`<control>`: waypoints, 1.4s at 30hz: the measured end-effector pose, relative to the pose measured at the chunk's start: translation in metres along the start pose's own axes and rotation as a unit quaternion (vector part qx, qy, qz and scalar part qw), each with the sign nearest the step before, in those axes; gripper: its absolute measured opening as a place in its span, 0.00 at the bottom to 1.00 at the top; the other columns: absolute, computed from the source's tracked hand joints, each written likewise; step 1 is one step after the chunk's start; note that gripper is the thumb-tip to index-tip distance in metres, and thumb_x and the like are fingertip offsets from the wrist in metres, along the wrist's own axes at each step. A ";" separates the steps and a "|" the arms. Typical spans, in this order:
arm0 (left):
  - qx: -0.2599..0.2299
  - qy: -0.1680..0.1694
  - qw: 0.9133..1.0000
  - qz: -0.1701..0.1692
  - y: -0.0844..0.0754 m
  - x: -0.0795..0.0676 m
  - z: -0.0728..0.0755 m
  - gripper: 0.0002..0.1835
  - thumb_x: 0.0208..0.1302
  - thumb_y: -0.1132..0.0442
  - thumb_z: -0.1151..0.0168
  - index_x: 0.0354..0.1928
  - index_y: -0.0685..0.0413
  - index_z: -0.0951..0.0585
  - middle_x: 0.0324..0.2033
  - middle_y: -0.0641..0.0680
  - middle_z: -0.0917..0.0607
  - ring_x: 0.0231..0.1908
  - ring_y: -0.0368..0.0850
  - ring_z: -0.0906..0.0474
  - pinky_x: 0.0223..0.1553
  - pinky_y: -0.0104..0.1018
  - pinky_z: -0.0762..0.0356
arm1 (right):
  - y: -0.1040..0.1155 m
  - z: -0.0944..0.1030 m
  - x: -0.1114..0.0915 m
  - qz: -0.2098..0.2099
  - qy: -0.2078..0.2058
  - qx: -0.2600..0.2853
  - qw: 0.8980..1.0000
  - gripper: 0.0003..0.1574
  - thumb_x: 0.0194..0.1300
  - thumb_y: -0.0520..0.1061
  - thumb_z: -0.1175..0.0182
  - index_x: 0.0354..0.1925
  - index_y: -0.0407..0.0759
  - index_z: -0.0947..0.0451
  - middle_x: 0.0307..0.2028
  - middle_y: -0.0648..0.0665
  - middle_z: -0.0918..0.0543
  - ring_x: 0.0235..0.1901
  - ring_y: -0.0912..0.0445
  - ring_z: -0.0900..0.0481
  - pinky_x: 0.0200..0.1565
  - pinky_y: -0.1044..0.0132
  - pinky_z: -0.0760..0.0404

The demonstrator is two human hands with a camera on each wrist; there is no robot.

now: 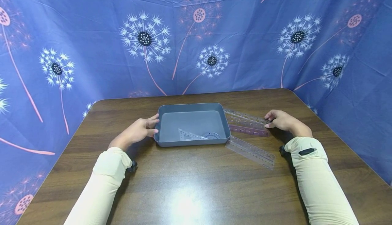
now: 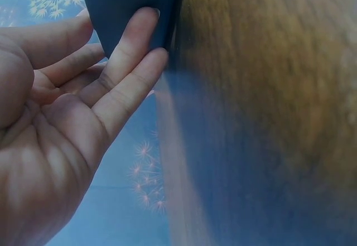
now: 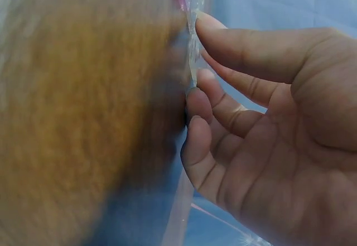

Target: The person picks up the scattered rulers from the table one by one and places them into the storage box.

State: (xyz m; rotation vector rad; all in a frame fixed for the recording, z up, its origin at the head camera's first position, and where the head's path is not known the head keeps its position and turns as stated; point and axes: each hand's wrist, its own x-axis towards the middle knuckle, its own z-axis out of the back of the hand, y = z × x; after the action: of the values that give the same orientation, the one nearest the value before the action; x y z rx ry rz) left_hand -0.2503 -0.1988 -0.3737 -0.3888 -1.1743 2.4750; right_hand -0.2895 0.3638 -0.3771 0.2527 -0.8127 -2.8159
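A shallow grey rectangular tray (image 1: 190, 142) sits mid-table. My left hand (image 1: 137, 130) is at its left end, with thumb and fingertips against the wall and rim; in the left wrist view, fairly straight fingers (image 2: 131, 78) touch the outside of the tray (image 2: 120, 3). At the right, my right hand (image 1: 283, 121) holds the end of a clear stencil ruler (image 1: 245, 119) between thumb and fingers. That ruler's other end is close by the tray's right wall. A purple ruler (image 1: 249, 130) lies just in front of it.
Another clear ruler (image 1: 251, 152) lies slanted on the table, near the tray's front right corner. Inside the tray are a clear set square (image 1: 187, 135) and a clear protractor (image 1: 212, 135). A blue dandelion-print cloth (image 1: 245, 21) hangs behind the wooden table (image 1: 147, 184).
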 end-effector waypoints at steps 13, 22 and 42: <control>0.003 0.000 1.000 0.002 0.001 0.000 0.000 0.29 0.71 0.68 0.43 0.70 0.72 0.36 0.76 0.62 0.48 0.51 0.57 0.17 0.63 0.55 0.30 | -0.001 -0.001 0.001 -0.001 -0.004 -0.009 1.000 0.26 0.58 0.38 0.30 0.49 0.22 0.26 0.43 0.30 0.22 0.46 0.39 0.25 0.49 0.47 0.27; 0.004 -0.003 1.000 -0.009 0.003 0.000 -0.001 0.29 0.71 0.69 0.43 0.70 0.74 0.36 0.76 0.63 0.47 0.50 0.57 0.17 0.63 0.55 0.30 | 0.003 -0.001 0.003 0.000 -0.017 -0.002 1.000 0.20 0.58 0.36 0.30 0.44 0.25 0.27 0.37 0.37 0.22 0.38 0.47 0.25 0.41 0.59 0.28; 0.003 -0.007 1.000 -0.010 0.004 0.000 0.000 0.30 0.70 0.69 0.42 0.70 0.72 0.36 0.76 0.61 0.46 0.50 0.54 0.16 0.63 0.53 0.29 | 0.008 0.004 0.000 0.009 -0.027 -0.017 0.999 0.07 0.60 0.34 0.35 0.35 0.29 0.23 0.25 0.47 0.21 0.28 0.55 0.28 0.31 0.62 0.29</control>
State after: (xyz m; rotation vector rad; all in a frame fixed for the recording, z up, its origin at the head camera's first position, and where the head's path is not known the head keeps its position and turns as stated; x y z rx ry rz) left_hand -0.2506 -0.2009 -0.3767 -0.3562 -1.1704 2.4676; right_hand -0.2888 0.3593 -0.3692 0.1652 -0.7735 -2.8281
